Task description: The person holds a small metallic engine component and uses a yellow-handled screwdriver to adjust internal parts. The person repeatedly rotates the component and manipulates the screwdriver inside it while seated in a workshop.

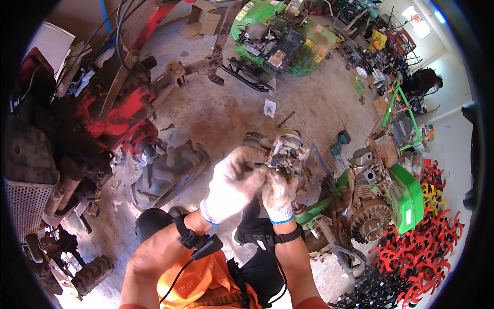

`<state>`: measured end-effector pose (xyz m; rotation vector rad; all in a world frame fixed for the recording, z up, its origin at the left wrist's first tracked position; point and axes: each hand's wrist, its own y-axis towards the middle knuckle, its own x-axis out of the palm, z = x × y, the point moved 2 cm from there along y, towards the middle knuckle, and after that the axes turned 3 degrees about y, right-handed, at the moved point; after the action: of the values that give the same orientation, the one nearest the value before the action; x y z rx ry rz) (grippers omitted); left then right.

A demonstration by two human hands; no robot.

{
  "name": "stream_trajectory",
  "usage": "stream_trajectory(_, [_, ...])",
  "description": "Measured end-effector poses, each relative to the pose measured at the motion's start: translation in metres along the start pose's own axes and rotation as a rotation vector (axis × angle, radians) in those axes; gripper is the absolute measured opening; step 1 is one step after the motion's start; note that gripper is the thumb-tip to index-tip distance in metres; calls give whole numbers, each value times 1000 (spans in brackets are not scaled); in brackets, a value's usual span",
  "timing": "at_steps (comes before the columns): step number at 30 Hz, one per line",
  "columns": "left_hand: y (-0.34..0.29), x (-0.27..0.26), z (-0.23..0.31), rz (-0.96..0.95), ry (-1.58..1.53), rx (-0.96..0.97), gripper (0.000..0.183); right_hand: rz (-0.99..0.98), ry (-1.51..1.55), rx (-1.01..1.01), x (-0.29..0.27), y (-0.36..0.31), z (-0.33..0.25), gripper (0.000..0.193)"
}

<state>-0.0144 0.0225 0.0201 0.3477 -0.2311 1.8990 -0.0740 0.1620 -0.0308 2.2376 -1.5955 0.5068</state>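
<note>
Two gloved grips, and I've got left hand (234, 175) and right hand (278, 191) pinching the carburetor-like assembly (287, 154) at its near edge, probably to steady it.

At the fingertips of left hand (236, 177) and right hand (279, 193), a machine part (286, 153); to the right, an engine (366, 219), with piled curved blades (417, 250) farther right; to the left, a large machine (118, 116); ahead on the floor (309, 110), another machine (283, 44), right of a cardboard box (206, 21)
</note>
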Motion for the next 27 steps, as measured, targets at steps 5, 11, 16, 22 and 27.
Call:
stream_trajectory(5, [-1, -1, -2, -9, -11, -24, 21, 48, 29, 8, 8, 0, -4, 61])
stream_trajectory(11, [8, 1, -4, 101, 144, 34, 31, 78, 70, 133, 5, -1, 13, 41])
stream_trajectory(16, [10, 1, -3, 55, 196, 17, 43, -25, -235, 82, -2, 3, 14, 39])
stream_trajectory(22, [11, 1, -6, -8, 141, 58, 50, -51, 399, 242, 12, 9, 7, 44])
stream_trajectory(27, [12, 1, -7, -55, 174, 60, 51, 41, 421, 313, 21, 12, -5, 45])
